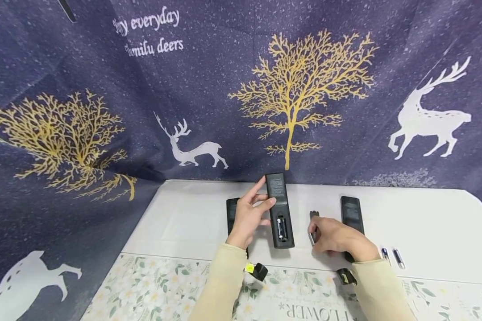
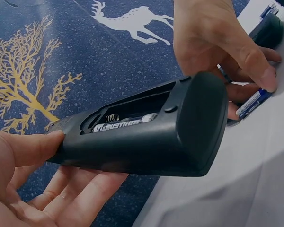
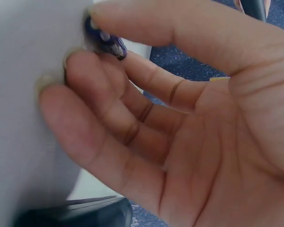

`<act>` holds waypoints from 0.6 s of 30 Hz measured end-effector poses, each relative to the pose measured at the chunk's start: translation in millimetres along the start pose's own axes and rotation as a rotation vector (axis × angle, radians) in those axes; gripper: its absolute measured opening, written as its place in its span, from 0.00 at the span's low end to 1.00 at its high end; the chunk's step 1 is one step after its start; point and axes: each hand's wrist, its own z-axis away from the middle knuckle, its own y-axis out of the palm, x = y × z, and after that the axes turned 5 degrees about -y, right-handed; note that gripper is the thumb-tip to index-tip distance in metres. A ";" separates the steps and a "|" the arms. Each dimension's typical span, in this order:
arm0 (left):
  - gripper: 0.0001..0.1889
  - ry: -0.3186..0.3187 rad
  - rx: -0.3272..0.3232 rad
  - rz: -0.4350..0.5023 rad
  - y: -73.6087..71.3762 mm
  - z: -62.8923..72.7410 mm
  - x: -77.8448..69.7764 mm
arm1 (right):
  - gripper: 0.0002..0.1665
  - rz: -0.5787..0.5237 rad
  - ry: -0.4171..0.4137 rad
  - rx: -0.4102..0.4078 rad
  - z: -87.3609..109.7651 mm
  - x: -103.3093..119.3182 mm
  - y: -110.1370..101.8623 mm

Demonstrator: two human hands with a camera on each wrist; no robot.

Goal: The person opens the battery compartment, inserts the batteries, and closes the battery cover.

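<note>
My left hand [image 1: 249,218] holds a black remote control [image 1: 279,191] up with its back showing, thumb on one side and fingers beneath. Its battery compartment is uncovered. In the left wrist view one battery [image 2: 125,124] lies inside, beside a bare slot with a coiled spring [image 2: 112,117]. To the right, my right hand [image 1: 337,236] is low at the white tabletop and pinches a blue and silver battery [image 2: 254,103] between thumb and fingers. The right wrist view shows that battery's dark blue end [image 3: 106,41] at the thumb tip. A small dark piece [image 1: 314,214] lies just beyond these fingers.
A second black remote [image 1: 231,209] lies partly hidden behind my left hand, and a third remote [image 1: 351,211] lies behind my right wrist. Two loose items, a battery [image 1: 398,258] and another battery [image 1: 385,254], lie at the right. A dark printed cloth [image 1: 209,107] hangs behind the table.
</note>
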 end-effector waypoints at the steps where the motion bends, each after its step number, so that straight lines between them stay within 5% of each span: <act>1: 0.34 0.001 0.001 -0.002 -0.3 0.1 0.1 | 0.25 -0.007 -0.004 0.002 -0.2 -0.3 0.5; 13: 0.34 -0.012 -0.002 -0.011 -2.7 0.9 -0.5 | 0.26 -0.079 -0.023 0.000 -1.0 -0.9 2.7; 18: 0.34 -0.008 -0.003 -0.010 -2.2 -0.5 0.4 | 0.27 -0.079 -0.103 -0.040 0.2 0.1 -0.8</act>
